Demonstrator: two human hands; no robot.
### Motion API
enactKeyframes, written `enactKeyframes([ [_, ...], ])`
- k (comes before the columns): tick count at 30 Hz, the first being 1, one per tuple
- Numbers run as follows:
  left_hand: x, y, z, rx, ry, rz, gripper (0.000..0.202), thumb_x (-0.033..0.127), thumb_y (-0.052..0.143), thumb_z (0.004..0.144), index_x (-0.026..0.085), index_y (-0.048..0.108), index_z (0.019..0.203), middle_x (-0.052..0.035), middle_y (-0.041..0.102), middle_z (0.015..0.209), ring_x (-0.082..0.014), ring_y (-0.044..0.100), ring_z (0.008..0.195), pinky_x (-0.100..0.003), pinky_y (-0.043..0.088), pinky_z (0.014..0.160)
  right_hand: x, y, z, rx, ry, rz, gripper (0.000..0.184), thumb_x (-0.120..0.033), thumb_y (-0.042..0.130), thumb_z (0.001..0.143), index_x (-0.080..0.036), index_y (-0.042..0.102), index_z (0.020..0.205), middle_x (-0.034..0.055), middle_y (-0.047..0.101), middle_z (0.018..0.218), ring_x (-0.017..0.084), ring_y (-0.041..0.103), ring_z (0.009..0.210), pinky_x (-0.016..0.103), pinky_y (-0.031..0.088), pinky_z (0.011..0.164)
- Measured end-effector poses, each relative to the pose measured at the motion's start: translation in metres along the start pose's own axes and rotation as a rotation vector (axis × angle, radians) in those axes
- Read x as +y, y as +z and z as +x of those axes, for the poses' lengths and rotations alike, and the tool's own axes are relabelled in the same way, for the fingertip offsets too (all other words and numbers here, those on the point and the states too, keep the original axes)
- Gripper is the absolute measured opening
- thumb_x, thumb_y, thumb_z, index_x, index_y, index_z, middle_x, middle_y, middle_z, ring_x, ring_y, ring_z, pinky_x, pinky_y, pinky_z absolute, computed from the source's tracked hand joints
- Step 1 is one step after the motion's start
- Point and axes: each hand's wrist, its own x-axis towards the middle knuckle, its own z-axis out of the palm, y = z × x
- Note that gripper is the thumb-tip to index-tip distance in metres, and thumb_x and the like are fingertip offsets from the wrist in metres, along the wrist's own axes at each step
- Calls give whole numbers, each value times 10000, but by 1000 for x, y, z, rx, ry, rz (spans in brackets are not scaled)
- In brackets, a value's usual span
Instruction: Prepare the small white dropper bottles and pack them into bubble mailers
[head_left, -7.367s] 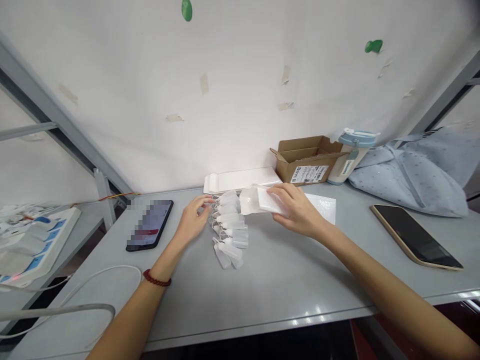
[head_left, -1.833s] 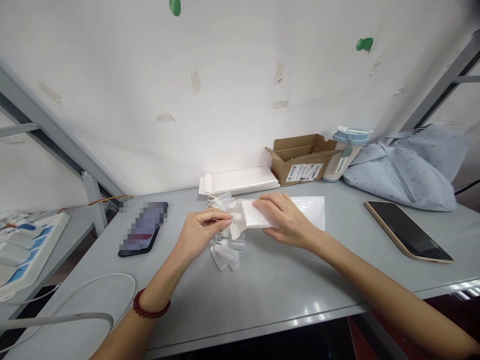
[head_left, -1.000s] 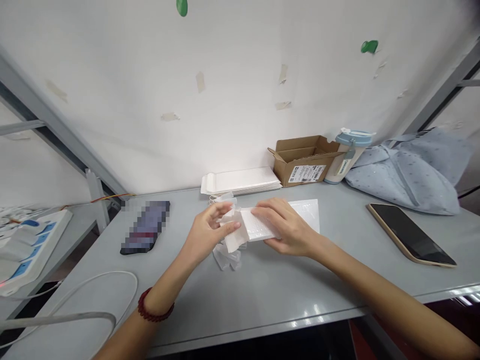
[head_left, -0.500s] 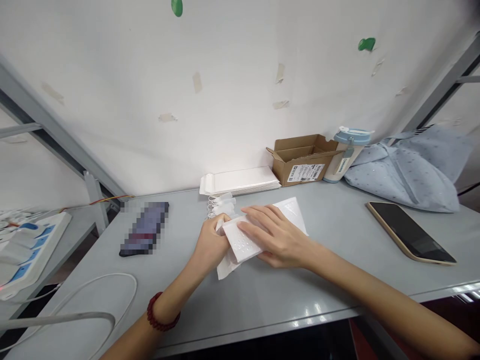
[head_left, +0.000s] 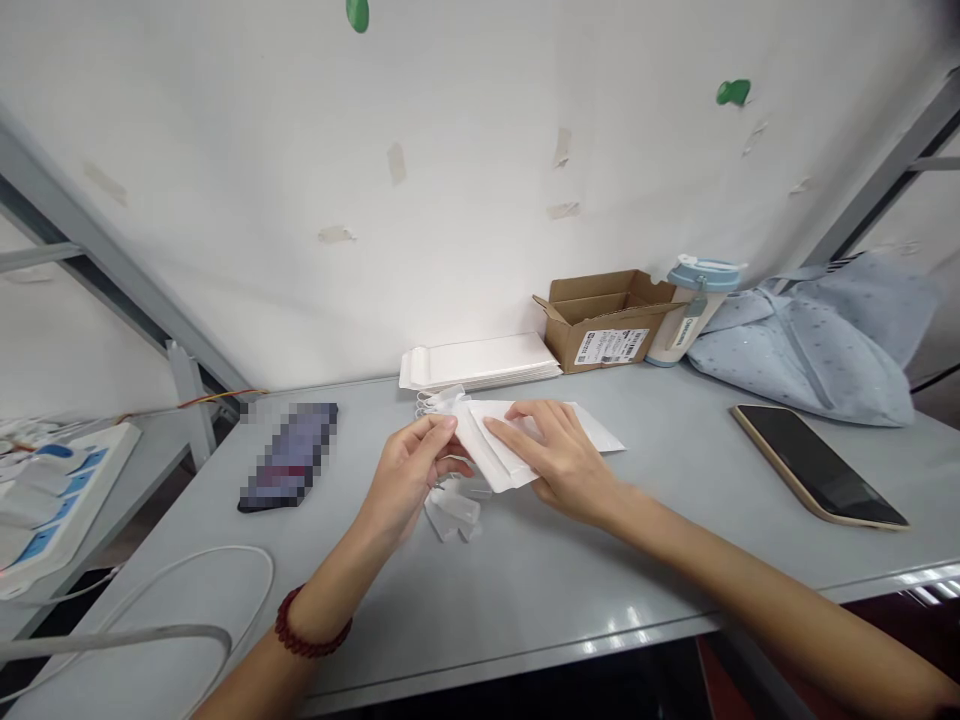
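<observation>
A white padded envelope [head_left: 487, 455] is between my hands, tilted just above the desk, with its flap end towards the left. My right hand [head_left: 566, 455] grips its middle, fingers across the top face and the thumb hidden beneath. With thumb and fingertips closed together, my left hand [head_left: 420, 465] pinches the envelope's left edge. Small clear-white plastic pieces [head_left: 456, 510] lie below the left fingers. More such pieces with thin white loops [head_left: 442, 400] show behind them, partly covered by the envelope.
Against the wall lies a stack of white padded envelopes [head_left: 480, 362], beside an open cardboard box [head_left: 611, 320]. A cup [head_left: 686, 310] and light-blue cloth bag [head_left: 810, 350] stand farther right. A phone [head_left: 821, 465], a blurred-out item [head_left: 289, 455], a power strip [head_left: 67, 490] and cables [head_left: 225, 620] flank the work area.
The envelope has been turned so its flap end shows, and has shifted slightly away from me. My left hand has changed its grip on the edge, uncovering plastic pieces below.
</observation>
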Motion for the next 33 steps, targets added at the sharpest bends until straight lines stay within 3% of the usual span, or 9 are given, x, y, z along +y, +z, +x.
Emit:
enactKeyframes([
  [3,-1,1,-4,41,156,233,227,349,533,853,152,641,889,-71,670,853,-189,629,784,-282,511,626,1,1,1,51,-10,-10,374,9,373,818,-174,544,1096,94,620,926,177,543,814,326,381,706],
  [6,-4,3,-6,69,448,604,160,236,555,832,188,660,943,-74,653,971,-196,601,908,-294,502,716,3,2,1,141,-83,20,265,-4,372,845,-184,538,945,51,671,870,152,578,793,320,366,732],
  [9,-7,5,-4,12,702,834,206,150,523,836,201,655,985,-83,635,1036,-202,566,992,-339,473,829,5,-1,0,196,-91,40,228,0,385,847,-195,503,827,24,690,825,144,610,805,323,358,777],
  [12,-5,11,4,-88,763,947,221,129,488,852,202,634,1002,-71,661,989,-194,576,946,-343,458,833,9,-6,1,194,-36,45,228,-25,378,872,-208,493,799,1,674,755,132,618,759,320,351,796],
  [16,6,29,26,-94,593,1018,180,152,471,846,192,646,866,-31,668,777,-174,585,743,-286,443,675,23,-11,3,258,48,-43,93,-158,464,901,-210,517,957,29,656,781,165,598,758,333,358,777],
  [20,13,50,60,-82,126,827,157,213,543,789,177,559,637,3,608,612,-161,607,628,-247,417,589,47,-12,4,303,171,-230,237,-242,544,868,-180,497,1092,141,596,1066,266,520,998,391,365,805],
  [22,11,57,78,-89,-107,780,194,206,570,757,183,490,582,26,531,485,-172,624,583,-239,398,557,61,-13,3,176,195,-229,286,-296,574,850,-166,505,1096,158,566,1093,279,509,996,400,380,797],
  [27,3,62,105,-88,-343,846,243,150,621,663,196,407,558,40,480,396,-197,629,527,-237,362,499,79,-7,-5,-314,124,-75,367,-394,695,740,-156,573,991,97,590,934,243,545,868,340,427,692],
  [33,1,65,123,-171,-440,1080,144,94,638,577,168,515,562,-42,614,425,-192,581,490,-266,400,508,80,10,-12,-503,176,-89,321,-239,752,689,-159,628,974,98,596,929,235,568,853,335,451,698],
])
